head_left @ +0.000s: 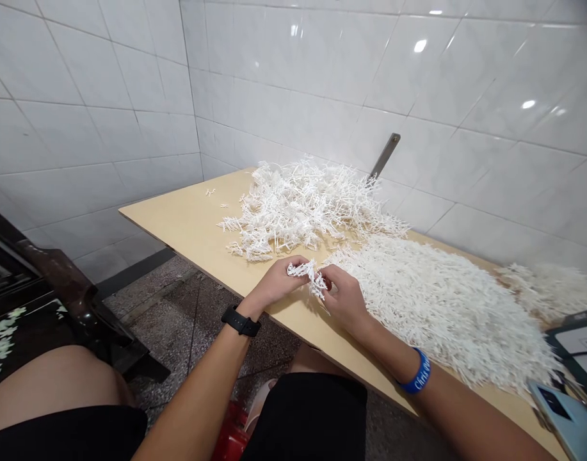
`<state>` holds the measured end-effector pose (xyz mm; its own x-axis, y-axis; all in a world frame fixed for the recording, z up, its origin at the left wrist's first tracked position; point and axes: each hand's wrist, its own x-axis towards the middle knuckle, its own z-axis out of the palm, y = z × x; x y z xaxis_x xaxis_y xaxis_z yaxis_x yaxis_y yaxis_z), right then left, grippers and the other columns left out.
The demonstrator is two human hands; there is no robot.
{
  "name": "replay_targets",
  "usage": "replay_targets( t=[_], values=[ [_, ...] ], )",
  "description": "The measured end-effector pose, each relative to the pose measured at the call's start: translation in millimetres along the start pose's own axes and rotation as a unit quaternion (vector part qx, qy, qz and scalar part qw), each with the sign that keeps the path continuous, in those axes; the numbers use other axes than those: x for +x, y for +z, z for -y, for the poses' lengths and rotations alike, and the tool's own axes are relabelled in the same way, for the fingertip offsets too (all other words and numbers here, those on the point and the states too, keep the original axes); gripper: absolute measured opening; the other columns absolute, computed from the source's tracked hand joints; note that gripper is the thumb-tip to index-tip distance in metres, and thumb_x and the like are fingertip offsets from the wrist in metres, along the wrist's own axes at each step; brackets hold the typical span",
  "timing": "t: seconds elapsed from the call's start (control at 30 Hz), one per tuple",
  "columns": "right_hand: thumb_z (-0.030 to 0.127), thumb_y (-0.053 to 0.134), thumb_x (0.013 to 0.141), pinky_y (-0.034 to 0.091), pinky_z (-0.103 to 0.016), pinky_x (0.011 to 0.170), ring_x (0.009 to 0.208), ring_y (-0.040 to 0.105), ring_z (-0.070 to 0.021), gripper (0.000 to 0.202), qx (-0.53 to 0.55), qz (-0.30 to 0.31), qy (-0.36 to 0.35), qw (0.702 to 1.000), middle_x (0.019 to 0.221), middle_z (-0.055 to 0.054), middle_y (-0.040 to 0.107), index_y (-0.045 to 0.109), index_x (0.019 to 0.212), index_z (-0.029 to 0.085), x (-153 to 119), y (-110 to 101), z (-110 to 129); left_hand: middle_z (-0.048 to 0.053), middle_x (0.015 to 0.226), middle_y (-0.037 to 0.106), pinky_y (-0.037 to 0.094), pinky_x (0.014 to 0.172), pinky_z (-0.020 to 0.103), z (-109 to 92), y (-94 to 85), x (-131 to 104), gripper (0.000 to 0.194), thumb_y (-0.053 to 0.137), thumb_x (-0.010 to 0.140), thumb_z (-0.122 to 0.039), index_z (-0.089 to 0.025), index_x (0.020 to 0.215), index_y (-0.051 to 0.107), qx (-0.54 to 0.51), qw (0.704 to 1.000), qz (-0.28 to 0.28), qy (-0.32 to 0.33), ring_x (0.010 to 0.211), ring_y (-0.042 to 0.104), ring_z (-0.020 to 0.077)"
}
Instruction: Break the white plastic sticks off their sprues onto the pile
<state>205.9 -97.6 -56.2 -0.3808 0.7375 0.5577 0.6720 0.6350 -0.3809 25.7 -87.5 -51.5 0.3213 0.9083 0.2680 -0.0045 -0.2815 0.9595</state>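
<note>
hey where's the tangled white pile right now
In the head view, the tangled pile lies just above centre, on the table's far side beyond the left hand and right hand, left of the flatter white pile.

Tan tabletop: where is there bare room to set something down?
The left end of the tabletop, between its left edge and the loose white heap, is barest, apart from a few small white bits. A narrower strip runs along the near edge toward the left hand. Rightward, the dense white pile and phone crowd it.
</note>
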Motion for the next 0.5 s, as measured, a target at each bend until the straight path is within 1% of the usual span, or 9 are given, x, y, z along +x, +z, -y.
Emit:
replay_targets(
  t=[0.07, 0.13, 0.2, 0.27, 0.3, 0.37, 0.43, 0.47, 0.5],
  values=[
    [0.009, 0.045, 0.074, 0.033, -0.028, 0.059, 0.062, 0.047, -0.0167, 0.015, -0.004, 0.002, -0.005, 1.000, 0.067, -0.001, 0.053, 0.055, 0.077, 0.020, -0.7, 0.1, -0.3, 0.003, 0.089, 0.067, 0.042, 0.080, 0.027, 0.0, 0.2, 0.2, 0.015, 0.064, 0.077, -0.026, -0.014, 0.088, 0.066, 0.003, 1.000, 0.007, 0.005, 0.086, 0.059, 0.0185],
    [0.010, 0.045, 0.078, 0.036, -0.029, 0.061, 0.063, 0.049, -0.0169, 0.016, 0.008, 0.004, -0.001, 1.000, 0.071, -0.002, 0.057, 0.058, 0.082, 0.019, -1.2, 0.1, -0.3, 0.003, 0.088, 0.066, 0.042, 0.078, 0.026, 0.8, 0.5, 0.1, 0.014, 0.062, 0.078, -0.024, -0.015, 0.089, 0.065, 0.004, 1.000, 0.009, 0.003, 0.084, 0.059, 0.0176],
    [0.012, 0.045, 0.082, 0.038, -0.029, 0.064, 0.066, 0.053, -0.0174, 0.019, 0.031, 0.013, 0.006, 0.999, 0.078, -0.004, 0.061, 0.060, 0.089, 0.019, -0.6, 0.0, 0.1, 0.002, 0.085, 0.065, 0.043, 0.075, 0.026, 2.7, 1.4, -0.6, 0.013, 0.059, 0.078, -0.021, -0.015, 0.088, 0.063, 0.007, 1.000, -0.007, -0.004, 0.081, 0.058, 0.0171],
    [0.012, 0.044, 0.083, 0.040, -0.030, 0.068, 0.072, 0.056, -0.0185, 0.020, 0.049, 0.030, 0.004, 0.998, 0.083, -0.004, 0.064, 0.061, 0.091, 0.019, 1.2, 0.0, 1.5, 0.002, 0.081, 0.063, 0.042, 0.072, 0.026, 5.2, 2.9, -1.5, 0.011, 0.054, 0.079, -0.019, -0.015, 0.085, 0.062, 0.018, 0.999, -0.031, -0.005, 0.077, 0.058, 0.0168],
    [0.013, 0.044, 0.083, 0.040, -0.030, 0.069, 0.073, 0.057, -0.0190, 0.019, 0.051, 0.038, 0.001, 0.998, 0.083, -0.004, 0.065, 0.061, 0.090, 0.019, 2.6, 0.0, 2.5, 0.002, 0.079, 0.063, 0.042, 0.071, 0.026, 6.4, 3.8, -1.9, 0.011, 0.052, 0.079, -0.018, -0.015, 0.083, 0.062, 0.026, 0.999, -0.042, -0.003, 0.076, 0.057, 0.0167],
    [0.014, 0.044, 0.083, 0.038, -0.030, 0.068, 0.070, 0.055, -0.0188, 0.016, 0.032, 0.046, -0.006, 0.998, 0.076, -0.003, 0.063, 0.059, 0.082, 0.019, 5.5, 0.4, 5.1, 0.001, 0.076, 0.062, 0.041, 0.070, 0.026, 8.3, 5.2, -2.2, 0.012, 0.048, 0.080, -0.017, -0.016, 0.079, 0.060, 0.043, 0.998, -0.053, 0.002, 0.074, 0.056, 0.0169],
    [0.015, 0.043, 0.083, 0.035, -0.030, 0.063, 0.062, 0.049, -0.0171, 0.017, 0.006, 0.047, -0.007, 0.999, 0.065, -0.001, 0.056, 0.052, 0.070, 0.020, 7.2, 0.5, 8.0, 0.002, 0.075, 0.061, 0.041, 0.069, 0.027, 9.3, 5.7, -1.4, 0.011, 0.049, 0.080, -0.017, -0.016, 0.077, 0.059, 0.045, 0.997, -0.061, -0.006, 0.073, 0.056, 0.0173],
    [0.016, 0.042, 0.084, 0.033, -0.030, 0.060, 0.058, 0.045, -0.0162, 0.020, -0.001, 0.044, -0.006, 0.999, 0.060, 0.000, 0.051, 0.047, 0.065, 0.020, 7.1, 0.2, 9.3, 0.002, 0.074, 0.061, 0.041, 0.069, 0.027, 9.4, 5.5, -0.7, 0.010, 0.049, 0.080, -0.018, -0.016, 0.078, 0.059, 0.032, 0.996, -0.078, -0.020, 0.072, 0.056, 0.0174],
    [0.017, 0.041, 0.084, 0.031, -0.029, 0.058, 0.055, 0.042, -0.0155, 0.023, -0.002, 0.038, -0.006, 0.999, 0.057, 0.001, 0.046, 0.042, 0.062, 0.021, 6.4, -0.3, 10.4, 0.002, 0.073, 0.060, 0.041, 0.067, 0.027, 9.2, 4.9, 0.1, 0.009, 0.050, 0.081, -0.020, -0.016, 0.079, 0.058, 0.010, 0.993, -0.107, -0.041, 0.070, 0.055, 0.0170]
  ],
)
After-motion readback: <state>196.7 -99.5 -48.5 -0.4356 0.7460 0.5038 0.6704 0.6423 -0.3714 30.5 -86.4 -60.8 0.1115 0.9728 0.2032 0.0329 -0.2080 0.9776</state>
